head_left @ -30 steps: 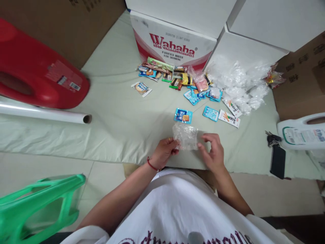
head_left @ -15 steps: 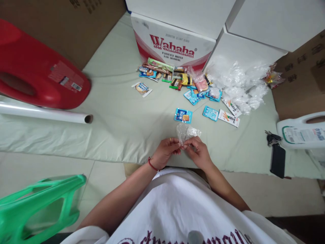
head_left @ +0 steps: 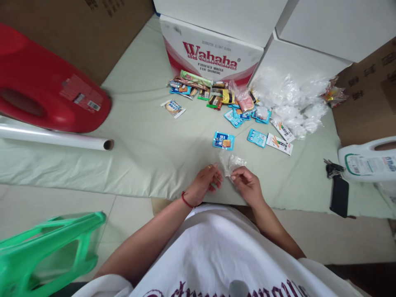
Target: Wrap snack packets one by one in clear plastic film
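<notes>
Cloth-draped table (head_left: 139,136): near its front edge, the right hand (head_left: 248,185) alone now pinches the clear plastic bag (head_left: 226,161); the left hand (head_left: 205,180) has let go, fingers loosely parted just beside it.

Left hand (head_left: 204,181) loose, fingers half-curled, empty. Right hand (head_left: 248,185) just beside it, thumb and fingertips pinched. Left forearm (head_left: 154,233), right forearm (head_left: 275,227) slant inward toward hands.
</notes>
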`<state>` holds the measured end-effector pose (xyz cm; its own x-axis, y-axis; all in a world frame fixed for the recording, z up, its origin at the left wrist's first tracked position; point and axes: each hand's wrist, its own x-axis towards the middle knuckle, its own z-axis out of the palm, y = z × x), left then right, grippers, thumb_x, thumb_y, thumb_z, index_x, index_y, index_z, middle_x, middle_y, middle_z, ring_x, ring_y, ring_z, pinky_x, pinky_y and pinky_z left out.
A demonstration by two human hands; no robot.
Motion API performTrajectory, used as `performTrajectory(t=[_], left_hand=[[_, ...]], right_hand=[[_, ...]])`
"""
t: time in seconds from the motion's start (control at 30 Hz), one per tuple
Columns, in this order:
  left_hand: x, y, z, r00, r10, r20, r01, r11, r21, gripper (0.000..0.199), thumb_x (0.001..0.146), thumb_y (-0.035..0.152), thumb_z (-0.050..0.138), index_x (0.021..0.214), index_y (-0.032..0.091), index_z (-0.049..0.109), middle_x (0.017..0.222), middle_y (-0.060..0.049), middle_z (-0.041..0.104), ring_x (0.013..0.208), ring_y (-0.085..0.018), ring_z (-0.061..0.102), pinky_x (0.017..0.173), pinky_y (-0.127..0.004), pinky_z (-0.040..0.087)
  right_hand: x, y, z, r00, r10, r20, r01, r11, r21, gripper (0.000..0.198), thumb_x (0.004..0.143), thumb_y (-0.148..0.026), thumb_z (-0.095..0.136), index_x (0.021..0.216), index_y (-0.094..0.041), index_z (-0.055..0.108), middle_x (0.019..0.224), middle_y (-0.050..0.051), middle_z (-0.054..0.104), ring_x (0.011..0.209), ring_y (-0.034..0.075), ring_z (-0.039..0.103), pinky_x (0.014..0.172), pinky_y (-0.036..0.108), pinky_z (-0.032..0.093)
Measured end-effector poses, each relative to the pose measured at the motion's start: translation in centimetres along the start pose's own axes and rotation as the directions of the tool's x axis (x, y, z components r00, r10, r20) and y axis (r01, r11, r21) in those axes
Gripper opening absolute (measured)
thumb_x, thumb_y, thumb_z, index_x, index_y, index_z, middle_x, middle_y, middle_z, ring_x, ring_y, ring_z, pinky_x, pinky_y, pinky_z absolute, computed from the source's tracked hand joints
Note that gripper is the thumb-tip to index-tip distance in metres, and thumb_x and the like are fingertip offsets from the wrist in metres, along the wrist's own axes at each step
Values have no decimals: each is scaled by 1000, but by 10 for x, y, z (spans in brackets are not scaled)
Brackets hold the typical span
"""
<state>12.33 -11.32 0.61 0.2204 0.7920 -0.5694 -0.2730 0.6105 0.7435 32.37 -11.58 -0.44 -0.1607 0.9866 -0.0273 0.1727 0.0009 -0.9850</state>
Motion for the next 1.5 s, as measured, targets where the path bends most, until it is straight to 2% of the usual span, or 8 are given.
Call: performTrajectory(t=[0.13, 0.33, 0.47, 0.63, 0.8, 1.1, 1.3, 1.5], left_hand=[[12, 3, 5, 996, 51, -72, -45, 995, 90, 43, 76, 58, 75, 71, 21, 55, 59, 4, 56, 52, -9, 48, 49, -23, 33], [12, 1, 2, 993, 117, -30, -117, 993, 6, 47, 75, 59, 80, 74, 22, 52, 65, 4, 60, 54, -7, 45, 52, -23, 33], [7, -4, 3, 996, 88, 35, -88, 996, 11, 54, 78, 70, 76, 73, 20, 56, 66, 2, 62, 54, -7, 46, 52, -23, 32], [4, -4, 10, 995, 41, 88, -44, 998, 33, 51, 66, 61, 88, 78, 19, 62, 64, 5, 57, 53, -7, 44, 49, -23, 29], [2, -4, 14, 995, 98, 28, -99, 995, 30, 44, 64, 51, 89, 73, 18, 62, 62, 7, 50, 55, -6, 37, 51, -23, 27], [4, -7, 8, 996, 67, -52, -69, 997, -24, 33, 66, 43, 83, 73, 19, 61, 56, 9, 45, 51, -5, 33, 50, -23, 23], [-1, -2, -10, 988, 90, -124, -105, 988, -115, 27, 64, 34, 82, 75, 19, 62, 74, 1, 68, 65, -9, 55, 52, -19, 38], [-3, 6, -43, 968, 78, -237, -144, 951, -275, 35, 59, 34, 91, 77, 20, 63, 100, -3, 77, 100, -20, 72, 76, -28, 61]], right_hand=[[-1, -3, 5, 995, -90, 51, 91, 996, -23, 13, 95, -38, 74, 91, -26, 76, 84, 2, 65, 82, 17, 60, 78, 32, 47], [-6, 6, -6, 990, 115, -79, -104, 986, 132, 23, 89, -46, 79, 89, -25, 73, 77, -1, 61, 68, 14, 50, 64, 26, 40], [-9, 9, -8, 980, 155, -127, -140, 982, 124, 25, 89, -50, 79, 89, -25, 73, 75, -2, 60, 66, 14, 47, 63, 26, 40], [-7, 3, -2, 993, 6, -120, -11, 999, -41, 17, 95, -42, 74, 91, -25, 73, 82, 0, 63, 74, 16, 56, 71, 29, 45], [-4, -3, 6, 992, -117, -55, 108, 984, -141, 14, 95, -37, 73, 87, -26, 73, 80, 1, 64, 81, 18, 59, 78, 33, 48], [-3, 5, 10, 974, 206, -95, -185, 964, 188, 29, 86, -50, 81, 86, -24, 70, 76, -2, 62, 68, 14, 50, 64, 27, 42], [-1, 3, -6, 938, 259, -232, -175, 928, 329, 38, 82, -56, 85, 90, -25, 64, 95, 3, 69, 91, 19, 64, 76, 30, 51], [-31, 9, -36, 903, 292, -315, -204, 937, 283, 35, 86, -55, 82, 92, -27, 61, 102, 3, 72, 84, 19, 64, 71, 32, 53]])
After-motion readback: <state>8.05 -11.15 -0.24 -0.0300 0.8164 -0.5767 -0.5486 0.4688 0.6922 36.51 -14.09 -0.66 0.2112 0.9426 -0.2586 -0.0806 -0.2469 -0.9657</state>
